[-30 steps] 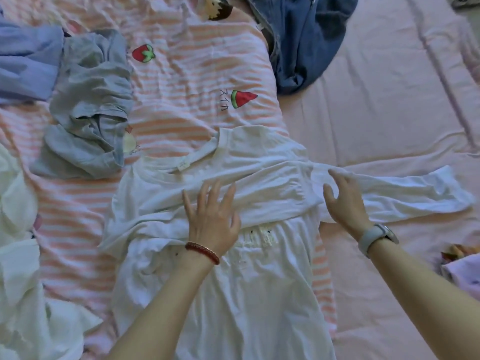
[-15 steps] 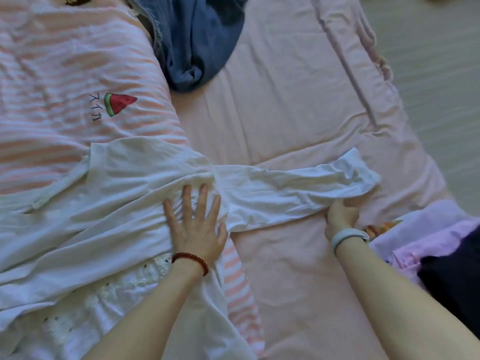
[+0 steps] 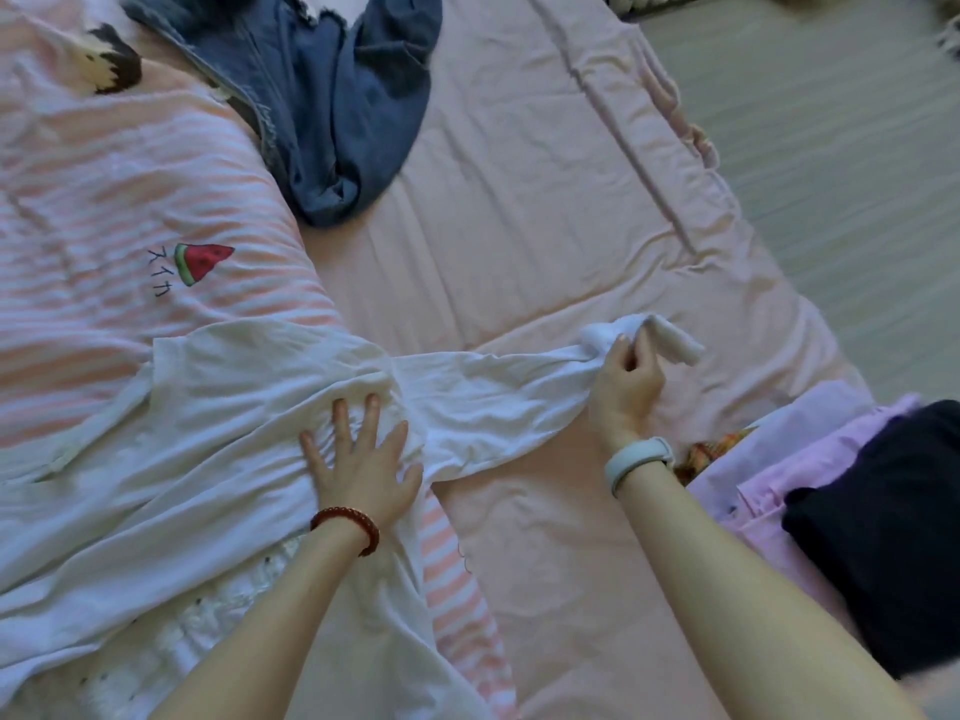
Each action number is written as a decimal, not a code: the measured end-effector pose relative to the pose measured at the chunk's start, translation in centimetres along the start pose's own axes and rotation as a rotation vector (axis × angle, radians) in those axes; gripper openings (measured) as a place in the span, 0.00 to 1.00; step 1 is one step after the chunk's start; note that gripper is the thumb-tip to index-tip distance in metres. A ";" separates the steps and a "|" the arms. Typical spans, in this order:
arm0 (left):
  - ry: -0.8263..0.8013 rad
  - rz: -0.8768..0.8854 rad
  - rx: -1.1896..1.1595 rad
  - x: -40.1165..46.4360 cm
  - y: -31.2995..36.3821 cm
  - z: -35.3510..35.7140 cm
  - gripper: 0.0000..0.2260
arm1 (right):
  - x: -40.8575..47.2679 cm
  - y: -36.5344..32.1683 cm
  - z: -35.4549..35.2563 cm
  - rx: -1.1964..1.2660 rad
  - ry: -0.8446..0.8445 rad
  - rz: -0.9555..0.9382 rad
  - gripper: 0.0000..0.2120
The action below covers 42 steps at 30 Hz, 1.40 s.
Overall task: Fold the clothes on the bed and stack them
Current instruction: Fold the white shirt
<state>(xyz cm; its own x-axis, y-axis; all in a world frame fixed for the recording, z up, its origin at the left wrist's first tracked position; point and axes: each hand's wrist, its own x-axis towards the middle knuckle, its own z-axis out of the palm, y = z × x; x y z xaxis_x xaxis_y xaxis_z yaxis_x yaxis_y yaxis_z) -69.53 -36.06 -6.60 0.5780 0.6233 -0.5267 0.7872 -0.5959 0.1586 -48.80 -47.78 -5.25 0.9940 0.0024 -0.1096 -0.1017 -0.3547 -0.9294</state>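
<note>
— Head view shows what, from where you stand?

— 1 white long-sleeved top (image 3: pixel 218 439) spread on the pink bed (image 3: pixel 545 210), body toward the left edge, 1 sleeve (image 3: pixel 493 387) stretched out toward the right edge. That sleeve is its long axis, running left to right.

— And the hands?

— Left hand (image 3: pixel 363 459) lies flat, fingers spread, pressing the shoulder seam. Right hand (image 3: pixel 626 384) is curled around the bunched cuff end.

— How will it handle?

— Light, limp, thin cotton, I'd judge; it creases wherever it's let go. Best held at the cuff and pinned at the shoulder, as now. A blue garment (image 3: pixel 337 106) lies near the far edge.
</note>
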 end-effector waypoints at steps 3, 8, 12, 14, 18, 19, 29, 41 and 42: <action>0.076 -0.101 -1.093 -2.3 -0.8 -4.6 0.09 | -5.0 -3.2 1.0 0.001 -0.188 -0.373 0.15; 0.076 -0.224 -2.052 -8.2 -8.4 -9.6 0.23 | -16.1 -6.0 3.5 -0.090 -0.548 -1.132 0.11; 0.030 -0.229 -2.354 -12.1 -15.5 -8.3 0.31 | -24.2 -3.0 5.2 -0.281 -1.018 -1.376 0.13; 0.005 -0.340 -2.198 -12.7 -17.1 -6.5 0.31 | -25.9 -0.7 5.4 -0.414 -1.117 -1.416 0.12; 0.295 -0.716 -1.574 -11.5 -18.3 -3.2 0.23 | -26.1 1.0 4.6 -0.596 -1.095 -1.299 0.16; 0.393 -0.752 -1.423 -11.2 -18.4 -3.0 0.18 | -25.9 1.0 4.5 -0.623 -1.068 -1.253 0.17; 0.845 -0.817 -0.995 -15.7 -25.3 -1.7 0.09 | -25.7 -0.3 4.5 -0.775 -0.947 -1.118 0.22; 0.772 -0.944 -1.028 -16.0 -27.5 1.1 0.23 | -25.7 0.4 3.9 -0.665 -0.836 -0.893 0.21; 0.776 -0.940 -1.008 -15.2 -28.1 0.3 0.23 | -25.7 -0.2 4.7 -0.671 -0.845 -0.933 0.21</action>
<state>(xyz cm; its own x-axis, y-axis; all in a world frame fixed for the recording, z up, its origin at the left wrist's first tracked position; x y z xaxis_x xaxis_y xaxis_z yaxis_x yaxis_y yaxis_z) -100.53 -28.92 -3.28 -0.4624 0.8461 -0.2650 0.5445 0.5069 0.6683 -74.47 -43.39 -3.87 0.3381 0.9401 0.0440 0.8408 -0.2807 -0.4629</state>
